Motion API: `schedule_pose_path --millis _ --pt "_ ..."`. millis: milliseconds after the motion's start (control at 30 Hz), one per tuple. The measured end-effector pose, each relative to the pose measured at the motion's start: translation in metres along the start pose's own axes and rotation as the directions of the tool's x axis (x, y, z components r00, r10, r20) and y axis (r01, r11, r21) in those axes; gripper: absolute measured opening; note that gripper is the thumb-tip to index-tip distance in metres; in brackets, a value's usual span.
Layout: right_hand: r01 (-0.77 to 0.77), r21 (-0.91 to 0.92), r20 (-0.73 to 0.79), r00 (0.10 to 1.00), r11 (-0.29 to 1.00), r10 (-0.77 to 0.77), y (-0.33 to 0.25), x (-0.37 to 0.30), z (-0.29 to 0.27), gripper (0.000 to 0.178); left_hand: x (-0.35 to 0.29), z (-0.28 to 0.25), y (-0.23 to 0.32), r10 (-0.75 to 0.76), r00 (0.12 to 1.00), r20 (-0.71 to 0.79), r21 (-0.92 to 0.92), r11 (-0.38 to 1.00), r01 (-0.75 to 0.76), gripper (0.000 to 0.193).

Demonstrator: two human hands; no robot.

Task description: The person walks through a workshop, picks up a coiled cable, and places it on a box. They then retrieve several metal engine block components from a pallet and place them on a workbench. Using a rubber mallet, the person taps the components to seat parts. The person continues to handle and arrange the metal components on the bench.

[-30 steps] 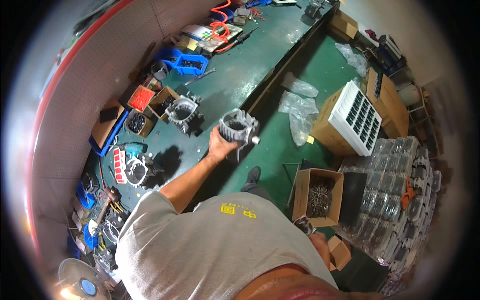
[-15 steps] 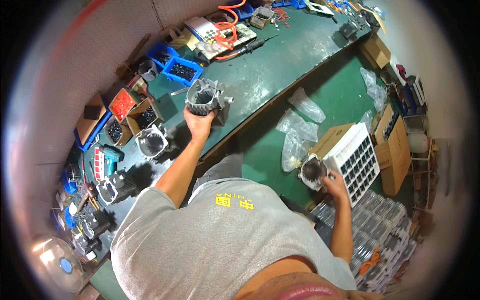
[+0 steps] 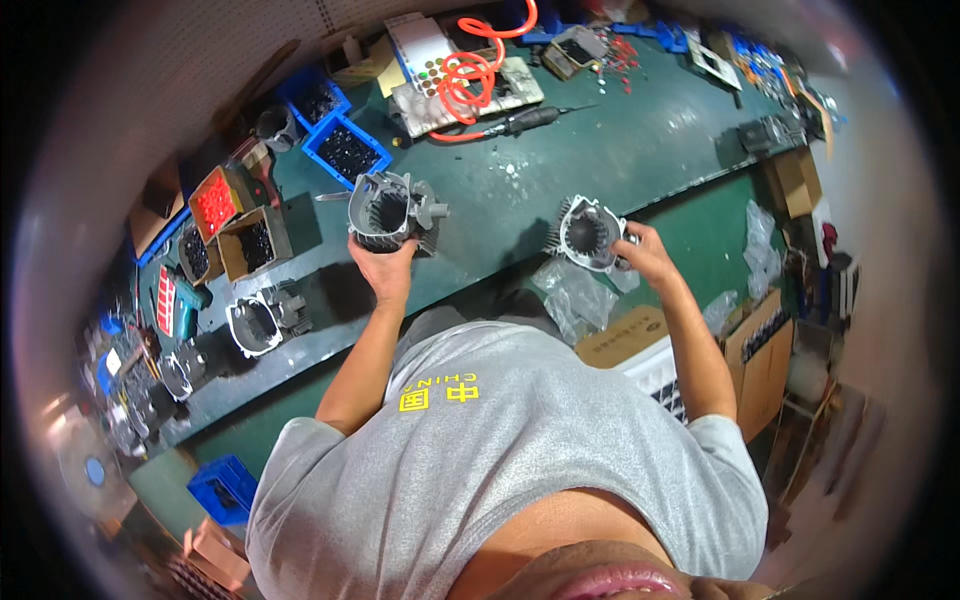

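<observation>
My left hand [image 3: 383, 268] grips the near side of a grey finned metal housing [image 3: 388, 212] at the bench's front part. Its round opening faces up and a stub sticks out on its right. Whether its underside rests on the bench is hidden. Over the bench's front edge, my right hand [image 3: 647, 254] has its fingers curled round the right rim of a second finned metal housing [image 3: 590, 232]. The dark bore of that one faces me, and its fins show on the left.
More housings [image 3: 262, 318] stand along the bench to the left. Behind them are small boxes of red parts [image 3: 214, 205] and dark screws, plus blue bins [image 3: 345, 150]. An electric screwdriver [image 3: 530, 119] on an orange coiled hose lies farther back. Cartons [image 3: 762, 362] and plastic bags [image 3: 575, 300] are below.
My right hand has brought its housing up from beside the white tray on the right to the bench edge. My body has turned toward the bench; the left hand keeps its hold.
</observation>
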State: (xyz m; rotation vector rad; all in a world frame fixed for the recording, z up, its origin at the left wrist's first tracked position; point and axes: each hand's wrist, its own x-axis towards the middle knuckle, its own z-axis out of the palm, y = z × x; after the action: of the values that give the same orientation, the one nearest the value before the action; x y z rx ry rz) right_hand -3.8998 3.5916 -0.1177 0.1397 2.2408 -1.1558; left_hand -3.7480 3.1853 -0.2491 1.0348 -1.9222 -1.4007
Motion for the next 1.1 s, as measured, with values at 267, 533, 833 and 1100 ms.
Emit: schedule_pose_path --millis 267,533,833,1100 --pt "0.122 -0.145 0.355 0.933 0.982 -0.064 -0.039 0.155 -0.033 0.04 -0.059 0.062 0.003 -0.106 0.923 -0.369 -0.01 0.994 0.11 0.105" --pt "0.215 -0.112 0.592 0.798 0.97 -0.109 -0.054 0.214 -0.042 0.039 -0.096 0.106 -0.011 -0.053 0.873 -0.486 -0.065 0.998 0.025 0.105" --pt "0.325 -0.039 0.701 0.683 0.945 -0.206 -0.046 0.246 -0.03 0.037 -0.101 0.09 0.011 0.112 0.839 -0.532 0.402 0.906 0.134 0.124" --pt "0.131 -0.189 0.682 0.731 0.973 0.034 -0.023 0.26 -0.054 0.075 -0.222 0.074 -0.003 -0.071 0.913 -0.402 0.409 0.878 0.248 0.1"
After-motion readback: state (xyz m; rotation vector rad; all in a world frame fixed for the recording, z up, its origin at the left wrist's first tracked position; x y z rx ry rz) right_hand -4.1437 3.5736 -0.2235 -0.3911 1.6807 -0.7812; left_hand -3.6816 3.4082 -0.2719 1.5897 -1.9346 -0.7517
